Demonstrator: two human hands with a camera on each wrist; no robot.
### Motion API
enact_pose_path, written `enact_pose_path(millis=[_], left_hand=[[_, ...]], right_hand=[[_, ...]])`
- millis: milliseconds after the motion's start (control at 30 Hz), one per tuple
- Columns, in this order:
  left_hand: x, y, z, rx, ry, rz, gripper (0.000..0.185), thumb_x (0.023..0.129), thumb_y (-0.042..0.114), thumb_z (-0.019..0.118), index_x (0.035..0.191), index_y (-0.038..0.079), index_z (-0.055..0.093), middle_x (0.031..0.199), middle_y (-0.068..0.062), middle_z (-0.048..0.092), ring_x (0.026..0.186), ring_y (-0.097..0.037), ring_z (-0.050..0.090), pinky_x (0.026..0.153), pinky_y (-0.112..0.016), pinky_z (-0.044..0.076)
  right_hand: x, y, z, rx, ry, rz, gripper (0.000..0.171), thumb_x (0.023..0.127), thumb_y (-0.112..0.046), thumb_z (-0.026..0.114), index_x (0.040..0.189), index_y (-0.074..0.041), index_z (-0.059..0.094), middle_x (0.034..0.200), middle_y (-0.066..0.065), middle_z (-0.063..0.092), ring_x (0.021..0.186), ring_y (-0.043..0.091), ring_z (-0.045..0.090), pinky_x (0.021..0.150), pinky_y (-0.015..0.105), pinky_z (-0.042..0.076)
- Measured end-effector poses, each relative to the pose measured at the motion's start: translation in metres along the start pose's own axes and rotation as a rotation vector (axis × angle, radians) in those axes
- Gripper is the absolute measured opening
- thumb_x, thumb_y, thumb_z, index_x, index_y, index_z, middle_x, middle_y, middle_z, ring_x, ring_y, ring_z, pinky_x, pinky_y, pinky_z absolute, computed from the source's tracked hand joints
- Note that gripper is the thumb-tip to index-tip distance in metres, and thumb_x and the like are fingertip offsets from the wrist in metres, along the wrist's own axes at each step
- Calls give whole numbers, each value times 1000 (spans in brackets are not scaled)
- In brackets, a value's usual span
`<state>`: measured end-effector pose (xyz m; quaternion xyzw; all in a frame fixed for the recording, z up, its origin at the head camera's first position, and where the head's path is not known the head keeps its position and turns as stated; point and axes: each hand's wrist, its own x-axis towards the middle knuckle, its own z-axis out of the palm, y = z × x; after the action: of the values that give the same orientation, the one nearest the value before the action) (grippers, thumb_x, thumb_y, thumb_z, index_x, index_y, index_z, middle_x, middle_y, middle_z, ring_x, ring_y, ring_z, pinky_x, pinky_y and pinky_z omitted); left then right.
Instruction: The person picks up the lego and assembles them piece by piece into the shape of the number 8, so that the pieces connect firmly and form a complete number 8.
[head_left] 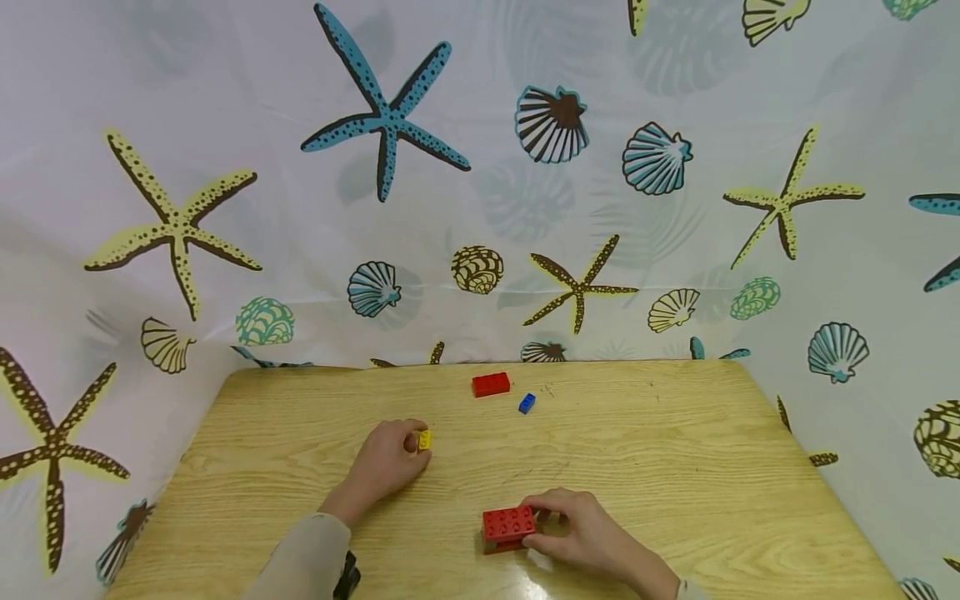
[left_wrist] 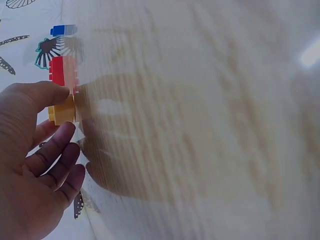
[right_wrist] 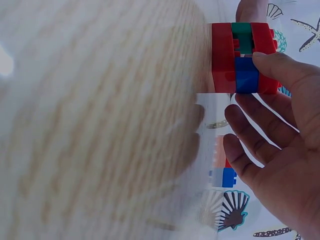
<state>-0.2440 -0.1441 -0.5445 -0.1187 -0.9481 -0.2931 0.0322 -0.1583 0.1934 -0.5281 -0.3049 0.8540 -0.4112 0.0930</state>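
Yellow brick, mid-table, pinched between thumb and fingers of the left hand. Right hand curls around the red block assembly near the front edge. Probable step: pickup; next, lifting the brick and aligning studs. Red brick and blue brick lie apart behind.

wooden table | seashell-starfish curtain backdrop | glare on tabletop

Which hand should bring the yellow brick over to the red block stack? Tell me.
Left. The left hand already pinches the yellow brick in its fingers, while the right hand is busy holding the red block stack on the table.
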Motion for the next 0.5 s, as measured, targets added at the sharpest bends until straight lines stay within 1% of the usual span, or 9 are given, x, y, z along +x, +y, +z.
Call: enact_pose_path(millis=[100, 233, 333, 500], left_hand=[[-1, 0, 0, 8, 7, 7, 38, 90, 22, 82, 123, 6, 74, 80, 2, 61, 78, -17, 51, 81, -42, 49], [-4, 1, 0, 8, 22, 19, 37, 90, 24, 83, 121, 6, 74, 92, -2, 68, 84, -16, 58, 82, -44, 54], [-6, 3, 0, -7, 22, 17, 37, 90, 24, 82, 122, 7, 74, 100, -4, 71, 92, -19, 63, 87, -46, 56], [-10, 8, -1, -29, 12, -4, 37, 91, 24, 82, 123, 7, 74, 112, -7, 73, 104, -25, 66, 94, -49, 56]], right_hand=[[0, 0, 0, -2, 3, -3, 36, 97, -31, 78, 129, -14, 74, 111, -2, 78, 98, 15, 72, 81, 26, 56], [1, 1, 0, 0, 4, -9, 36, 97, -31, 78, 129, -14, 74, 111, -1, 78, 98, 16, 72, 80, 26, 56], [0, 1, 0, -1, 7, -13, 36, 97, -30, 78, 129, -14, 74, 111, -1, 78, 98, 15, 72, 80, 25, 56], [0, 2, 1, -3, 11, -11, 36, 97, -30, 78, 129, -14, 74, 111, -1, 78, 97, 14, 71, 79, 24, 55]])
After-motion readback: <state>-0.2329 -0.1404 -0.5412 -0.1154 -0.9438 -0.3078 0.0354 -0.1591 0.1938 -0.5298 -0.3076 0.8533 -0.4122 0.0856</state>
